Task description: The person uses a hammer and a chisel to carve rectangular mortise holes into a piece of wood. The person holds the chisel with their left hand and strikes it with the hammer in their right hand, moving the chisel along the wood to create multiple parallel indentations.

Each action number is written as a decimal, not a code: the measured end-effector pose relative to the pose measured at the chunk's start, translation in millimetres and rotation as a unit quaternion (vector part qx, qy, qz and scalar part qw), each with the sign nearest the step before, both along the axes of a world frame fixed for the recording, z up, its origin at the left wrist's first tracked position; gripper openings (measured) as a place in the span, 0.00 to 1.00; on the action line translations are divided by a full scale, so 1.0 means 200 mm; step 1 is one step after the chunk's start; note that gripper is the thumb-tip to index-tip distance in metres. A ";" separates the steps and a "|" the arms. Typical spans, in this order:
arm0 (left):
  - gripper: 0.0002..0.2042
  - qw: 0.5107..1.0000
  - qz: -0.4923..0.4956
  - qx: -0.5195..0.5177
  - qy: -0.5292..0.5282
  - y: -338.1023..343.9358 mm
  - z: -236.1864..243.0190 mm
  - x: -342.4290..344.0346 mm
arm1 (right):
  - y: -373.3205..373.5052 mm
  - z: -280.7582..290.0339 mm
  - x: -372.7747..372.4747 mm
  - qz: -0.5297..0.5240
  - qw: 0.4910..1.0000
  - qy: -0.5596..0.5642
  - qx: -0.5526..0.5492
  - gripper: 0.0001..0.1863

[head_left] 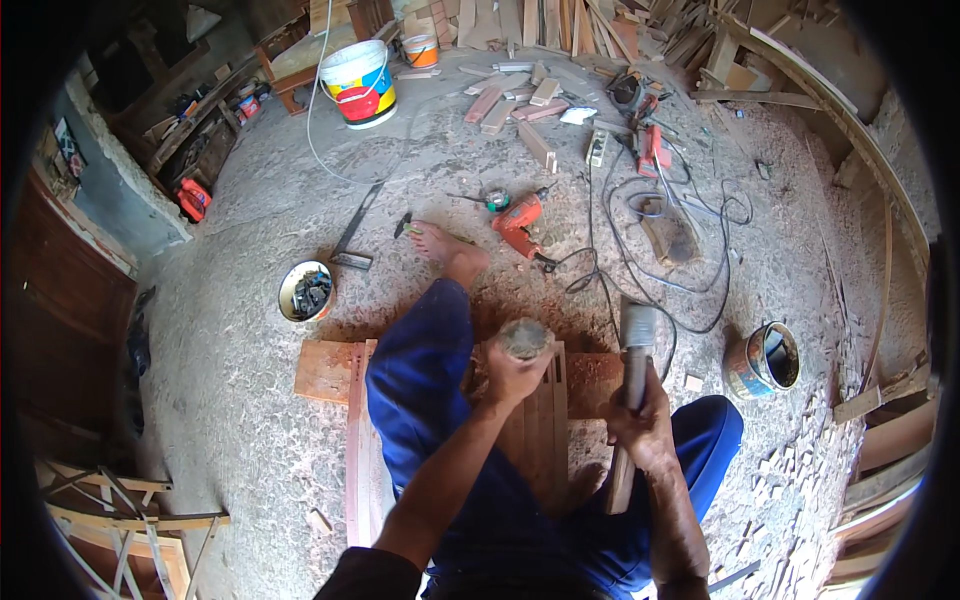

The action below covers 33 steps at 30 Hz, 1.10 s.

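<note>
My left hand [515, 372] is closed around a thick handle with a round, worn grey end [525, 339]; its lower part is hidden. It is above wooden boards [532, 440] between my legs, one with narrow dark slots near its far end. My right hand [643, 425] grips a wooden-handled tool [634, 380] with a broad grey head, held over my right thigh, head pointing away. Another reddish board [357, 450] lies left of my left leg, across a flat wooden piece [322, 371]. My bare foot [445, 246] rests on the floor ahead.
An orange power drill [518, 222], coiled black cables [640, 270] and a power strip [598, 148] lie ahead. A try square [352, 240] and a tub of small metal parts [308, 291] are left; a round tin [762, 360] stands right. Offcuts [535, 105] and a paint bucket [358, 85] lie farther back.
</note>
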State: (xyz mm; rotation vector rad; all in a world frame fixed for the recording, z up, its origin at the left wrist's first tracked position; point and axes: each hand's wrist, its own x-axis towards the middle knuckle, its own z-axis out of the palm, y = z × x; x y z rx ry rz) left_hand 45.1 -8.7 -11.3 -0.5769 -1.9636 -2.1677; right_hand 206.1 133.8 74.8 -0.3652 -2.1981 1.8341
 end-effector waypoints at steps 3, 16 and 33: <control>0.09 0.999 0.028 0.015 -0.012 -0.04 -0.05 0.01 | -0.08 0.23 -0.07 0.063 0.975 -0.009 0.215 0.37; 0.14 0.959 -0.196 0.186 -0.084 -0.02 -0.20 0.01 | -0.12 0.34 -0.11 0.223 0.895 -0.023 0.385 0.27; 0.14 0.990 -0.096 -0.104 -0.023 -0.15 -0.13 0.03 | -0.13 0.18 -0.11 0.091 0.894 -0.070 0.434 0.29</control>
